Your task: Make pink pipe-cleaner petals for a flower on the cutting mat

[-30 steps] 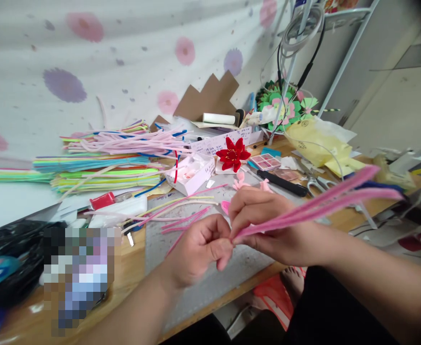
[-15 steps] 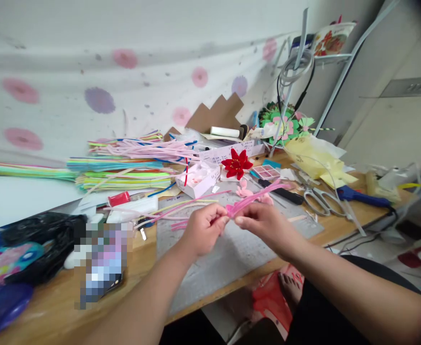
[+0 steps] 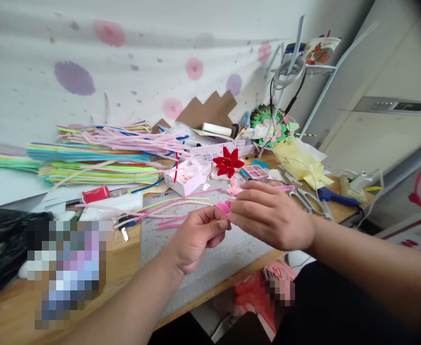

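Observation:
My left hand (image 3: pixel 199 235) is closed in a pinch on the looped end of some bright pink pipe cleaners (image 3: pixel 223 207). Over the rest of them lies my right hand (image 3: pixel 267 213), back upward, its fingers curved around the strands and its thumb hidden. Pink ends stick out beyond the right knuckles. Both hands are just above a grey cutting mat (image 3: pixel 192 282). Loose pink and cream pipe cleaners (image 3: pixel 181 203) lie on the mat to the left. Behind the right fingers is a small pale pink fuzzy piece (image 3: pixel 233 187).
A red pipe-cleaner flower (image 3: pixel 228 162) stands behind the hands beside a white box (image 3: pixel 188 175). Bundles of coloured pipe cleaners (image 3: pixel 98 173) fill the back left. Scissors (image 3: pixel 305 199) and a blue-handled tool (image 3: pixel 337 196) lie at right. A black bag (image 3: pixel 9 254) is at left.
My right hand has turned back-up and spread over the pink pipe cleaners, hiding most of their length. My left hand keeps its pinch. The view has shifted to the right.

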{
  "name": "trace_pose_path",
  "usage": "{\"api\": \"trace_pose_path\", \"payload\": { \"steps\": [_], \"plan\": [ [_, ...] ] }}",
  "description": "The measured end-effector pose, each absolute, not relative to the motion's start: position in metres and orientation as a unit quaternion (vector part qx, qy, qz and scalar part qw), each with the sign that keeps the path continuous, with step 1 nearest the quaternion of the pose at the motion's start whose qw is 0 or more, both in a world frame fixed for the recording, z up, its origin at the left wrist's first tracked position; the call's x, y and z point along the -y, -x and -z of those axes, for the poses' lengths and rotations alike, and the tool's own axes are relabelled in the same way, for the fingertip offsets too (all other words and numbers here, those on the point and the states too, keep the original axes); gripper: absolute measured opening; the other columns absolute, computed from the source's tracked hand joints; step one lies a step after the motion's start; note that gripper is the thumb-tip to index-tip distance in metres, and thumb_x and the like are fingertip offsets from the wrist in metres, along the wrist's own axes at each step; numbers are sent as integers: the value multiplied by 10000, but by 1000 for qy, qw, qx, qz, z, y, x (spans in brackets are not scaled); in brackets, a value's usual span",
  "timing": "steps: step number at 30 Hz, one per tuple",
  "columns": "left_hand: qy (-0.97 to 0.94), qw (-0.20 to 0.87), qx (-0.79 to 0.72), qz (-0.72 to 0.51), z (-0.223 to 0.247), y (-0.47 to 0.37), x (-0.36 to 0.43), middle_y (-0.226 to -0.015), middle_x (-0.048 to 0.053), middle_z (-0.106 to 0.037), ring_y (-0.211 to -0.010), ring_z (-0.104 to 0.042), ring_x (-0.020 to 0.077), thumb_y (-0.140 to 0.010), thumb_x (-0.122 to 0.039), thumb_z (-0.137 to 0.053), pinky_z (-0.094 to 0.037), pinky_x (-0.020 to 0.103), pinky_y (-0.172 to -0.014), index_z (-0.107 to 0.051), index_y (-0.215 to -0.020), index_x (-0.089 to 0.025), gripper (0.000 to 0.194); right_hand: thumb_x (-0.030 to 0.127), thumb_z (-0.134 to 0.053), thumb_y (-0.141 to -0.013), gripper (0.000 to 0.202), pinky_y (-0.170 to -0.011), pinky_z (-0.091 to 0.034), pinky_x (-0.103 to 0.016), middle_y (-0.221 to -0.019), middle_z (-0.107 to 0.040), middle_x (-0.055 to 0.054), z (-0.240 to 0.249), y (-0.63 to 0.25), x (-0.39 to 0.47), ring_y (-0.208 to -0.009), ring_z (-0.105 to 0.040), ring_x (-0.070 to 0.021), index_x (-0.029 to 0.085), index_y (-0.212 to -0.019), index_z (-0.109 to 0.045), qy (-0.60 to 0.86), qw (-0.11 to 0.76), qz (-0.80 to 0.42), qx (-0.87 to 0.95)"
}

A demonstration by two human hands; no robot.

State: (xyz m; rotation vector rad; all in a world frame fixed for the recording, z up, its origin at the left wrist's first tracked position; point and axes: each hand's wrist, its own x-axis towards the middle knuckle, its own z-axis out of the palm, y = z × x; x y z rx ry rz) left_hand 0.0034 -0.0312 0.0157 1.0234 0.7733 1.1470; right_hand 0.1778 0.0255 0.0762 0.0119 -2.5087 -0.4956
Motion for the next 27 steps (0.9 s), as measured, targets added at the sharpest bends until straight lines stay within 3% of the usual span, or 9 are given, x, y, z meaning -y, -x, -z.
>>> {"api": "trace_pose_path", "payload": {
  "steps": [3, 5, 9, 13, 16, 18, 21, 24, 27],
  "plan": [
    [-500, 615, -354, -497, -17, -1, 30, -519, -72, -363, -446, -301, 43, -775, -286, -608, -203, 191, -437, -485, -670, -150, 211, 157, -347, -927, 297, -730, -444, -344, -793, -651, -62, -80, -175, -26, -739, -557, -162, 144, -785, -607, -19, 241, 202, 949],
    [-579, 531, -397, -474, -18, 1, 30, -532, -65, -390, -467, -339, 59, -810, -294, -562, -251, 197, -454, -466, -675, -165, 210, 143, -337, -918, 321, -679, -419, -339, -743, -626, -63, -82, -173, -23, -701, -536, -166, 146, -733, -600, -17, 203, 213, 956],
    [-757, 199, -482, -393, -15, 5, 32, -589, -22, -506, -528, -419, 98, -845, -220, -482, -283, 236, -501, -495, -701, -168, 153, 124, -369, -864, 286, -589, -359, -321, -689, -581, -65, -79, -167, -18, -632, -482, -163, 141, -677, -585, 32, 128, 171, 976],
    [-851, -131, -401, -313, -7, 5, 34, -592, 11, -541, -541, -448, 138, -819, -134, -461, -255, 295, -506, -534, -704, -159, 139, 87, -452, -705, 149, -582, -361, -288, -663, -574, -55, -65, -162, -14, -617, -472, -145, 140, -629, -568, 266, 86, -66, 958],
    [-879, -215, -308, -295, -3, 1, 36, -579, 6, -535, -529, -442, 143, -825, -105, -428, -254, 309, -499, -551, -694, -166, 190, 112, -454, -609, 108, -477, -338, -236, -480, -474, 11, -46, -164, -9, -479, -423, -106, 158, -541, -524, 431, 64, -400, 806],
    [-893, -215, -265, -292, -2, -2, 38, -573, 0, -534, -526, -441, 139, -839, -117, -408, -252, 302, -489, -571, -717, -172, 211, 137, -457, -556, 69, -422, -336, -218, -403, -422, 37, -33, -170, -5, -403, -400, -94, 162, -515, -507, 449, 75, -599, 658],
    [-908, -130, -248, -311, -3, -4, 39, -574, 3, -541, -532, -451, 131, -840, -132, -415, -266, 281, -489, -584, -730, -170, 205, 154, -497, -517, 40, -402, -365, -214, -398, -463, 35, -24, -179, -2, -371, -427, -91, 146, -530, -534, 419, 102, -736, 522],
    [-866, 85, -317, -377, -7, -5, 40, -610, 7, -572, -565, -494, 116, -852, -143, -441, -332, 247, -535, -586, -753, -162, 177, 217, -573, -644, 114, -491, -425, -225, -544, -577, -16, -30, -191, -11, -479, -516, -101, 109, -633, -609, 333, 111, -730, 586],
    [-727, 349, -388, -446, -10, -6, 41, -587, -14, -551, -534, -485, 94, -863, -211, -482, -360, 217, -531, -556, -762, -164, 134, 288, -536, -826, 220, -735, -473, -284, -888, -651, -81, -45, -203, -22, -810, -599, -155, 132, -934, -645, 243, 249, -572, 743]
  ]
}}
